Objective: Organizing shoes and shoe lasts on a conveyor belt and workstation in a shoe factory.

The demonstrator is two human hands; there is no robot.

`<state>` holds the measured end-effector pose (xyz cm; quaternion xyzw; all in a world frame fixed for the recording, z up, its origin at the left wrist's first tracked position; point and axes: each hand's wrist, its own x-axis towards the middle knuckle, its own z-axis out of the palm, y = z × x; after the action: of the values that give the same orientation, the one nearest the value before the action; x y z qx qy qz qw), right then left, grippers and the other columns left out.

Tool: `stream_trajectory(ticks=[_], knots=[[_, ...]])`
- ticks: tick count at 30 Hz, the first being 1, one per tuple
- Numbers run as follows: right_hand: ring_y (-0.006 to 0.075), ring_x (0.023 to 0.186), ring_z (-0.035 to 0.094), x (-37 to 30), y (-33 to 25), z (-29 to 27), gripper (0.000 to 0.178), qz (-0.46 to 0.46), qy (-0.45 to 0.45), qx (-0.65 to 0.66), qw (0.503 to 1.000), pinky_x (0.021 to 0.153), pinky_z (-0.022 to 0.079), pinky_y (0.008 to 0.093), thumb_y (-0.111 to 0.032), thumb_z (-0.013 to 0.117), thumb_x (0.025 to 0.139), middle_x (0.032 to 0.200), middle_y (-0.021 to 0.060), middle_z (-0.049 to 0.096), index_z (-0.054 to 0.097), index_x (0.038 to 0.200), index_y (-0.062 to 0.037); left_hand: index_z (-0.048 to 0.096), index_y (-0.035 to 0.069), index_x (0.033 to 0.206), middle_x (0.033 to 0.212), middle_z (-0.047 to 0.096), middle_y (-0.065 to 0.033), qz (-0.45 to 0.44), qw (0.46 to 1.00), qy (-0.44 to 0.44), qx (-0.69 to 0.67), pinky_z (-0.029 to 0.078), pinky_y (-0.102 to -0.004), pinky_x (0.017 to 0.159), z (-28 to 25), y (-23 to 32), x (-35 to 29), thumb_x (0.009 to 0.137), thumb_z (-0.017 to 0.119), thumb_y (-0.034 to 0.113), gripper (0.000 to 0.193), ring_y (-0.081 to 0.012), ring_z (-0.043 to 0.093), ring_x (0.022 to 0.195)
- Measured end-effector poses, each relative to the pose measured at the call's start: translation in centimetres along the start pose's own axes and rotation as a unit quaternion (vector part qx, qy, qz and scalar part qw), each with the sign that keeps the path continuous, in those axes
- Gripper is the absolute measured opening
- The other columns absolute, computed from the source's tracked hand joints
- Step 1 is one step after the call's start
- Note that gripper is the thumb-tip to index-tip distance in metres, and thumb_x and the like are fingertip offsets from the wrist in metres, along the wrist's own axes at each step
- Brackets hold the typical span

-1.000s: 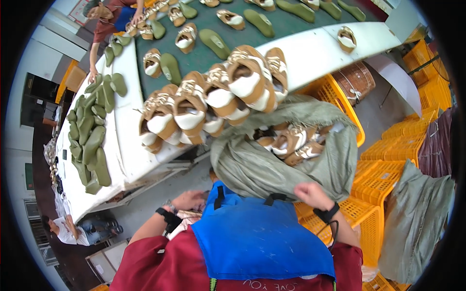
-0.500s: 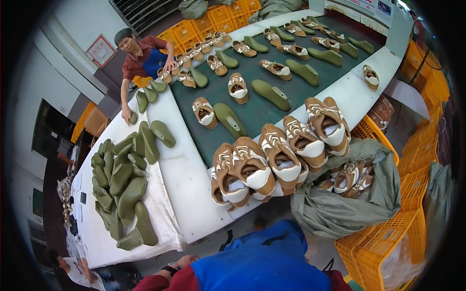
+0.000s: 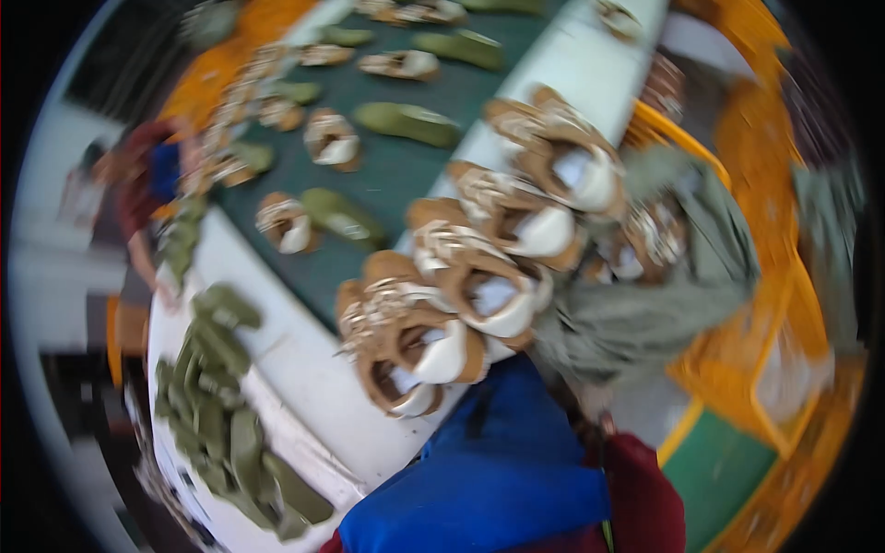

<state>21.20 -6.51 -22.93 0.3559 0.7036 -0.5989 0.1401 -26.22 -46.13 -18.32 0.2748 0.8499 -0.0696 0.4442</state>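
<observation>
My left hand is out of the picture. On the right, my maroon sleeve (image 3: pixel 645 493) hangs beside the blue apron (image 3: pixel 489 470). A small blurred patch at the sleeve's upper end seems to be part of my right hand (image 3: pixel 605 425); its fingers cannot be made out. Closest to me, several brown-and-white sneakers (image 3: pixel 438 346) stand in a leaning row on the white table edge (image 3: pixel 369 419). To their right, a grey-green sack (image 3: pixel 636 323) gapes open around more sneakers (image 3: pixel 650 235).
Green shoe lasts (image 3: pixel 244 442) are heaped on the table's left. Shoes and lasts lie across a dark green belt (image 3: pixel 369 184). A co-worker (image 3: pixel 152 175) reaches to the table at far left. Orange crates (image 3: pixel 765 323) and a green panel (image 3: pixel 719 470) line the right.
The view has swung and blurred, with the sneakers and belt shifting left. My left hand has left the picture; my right sleeve shows more. The sneakers still stand in their row.
</observation>
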Motion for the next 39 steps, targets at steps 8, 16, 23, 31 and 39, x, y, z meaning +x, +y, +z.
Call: stream_trajectory(ticks=[8,16,23,31,39], knots=[[0.0223,0.091,0.056,9.1,0.2,-5.6,0.034,0.11,0.083,0.097,0.986,0.081,0.041,0.0313,-0.027,0.056,0.076,0.09,0.014,0.063,0.059,0.096,-0.0004,0.063,-0.001,0.086,0.072,0.063,-0.0166,0.004,0.989,-0.08,0.125,0.046,-0.0369,0.064,-6.9,3.2,5.5,0.076,0.061,0.031,0.033,-0.0238,0.06,0.067],[0.0237,0.097,0.055,12.1,-1.1,-6.2,0.038,0.04,0.117,-0.007,0.992,0.086,0.04,0.0319,-0.03,0.054,0.078,0.095,0.0154,0.063,0.057,0.101,0.0,0.064,-0.002,0.083,0.069,0.063,-0.0167,-0.046,0.997,0.026,0.059,0.045,-0.0372,0.061,-3.3,2.6,4.7,0.076,0.061,0.03,0.033,-0.0233,0.059,0.063],[0.0183,0.066,0.062,2.4,2.2,-11.8,0.026,0.038,-0.304,-0.052,0.95,0.055,0.049,0.0285,-0.009,0.048,0.071,0.081,0.0116,0.065,0.062,0.092,0.0006,0.064,-0.003,0.079,0.067,0.062,-0.0168,-0.122,0.983,0.132,-0.035,0.045,-0.0375,0.059,9.2,3.0,1.3,0.077,0.061,0.029,0.033,-0.0228,0.058,0.059],[0.0371,0.088,0.058,0.6,18.6,-24.7,0.044,0.281,0.526,-0.073,0.8,0.078,0.046,0.0408,-0.035,0.058,0.073,0.092,0.0267,0.06,0.062,0.089,0.0059,0.057,-0.012,0.099,0.084,0.063,-0.018,0.013,0.941,0.261,-0.217,0.046,-0.0299,0.066,7.7,15.3,-2.4,0.083,0.057,0.015,0.032,-0.0175,0.059,0.072],[0.0274,0.077,0.057,0.0,25.1,-24.3,0.039,0.162,0.763,0.19,0.596,0.071,0.046,0.0352,-0.02,0.07,0.065,0.083,0.012,0.059,0.049,0.092,-0.0011,0.048,-0.006,0.117,0.103,0.059,-0.0191,0.199,0.93,0.167,-0.262,0.045,-0.0315,0.083,6.9,24.9,-7.0,0.08,0.057,0.007,0.04,-0.023,0.058,0.095]])
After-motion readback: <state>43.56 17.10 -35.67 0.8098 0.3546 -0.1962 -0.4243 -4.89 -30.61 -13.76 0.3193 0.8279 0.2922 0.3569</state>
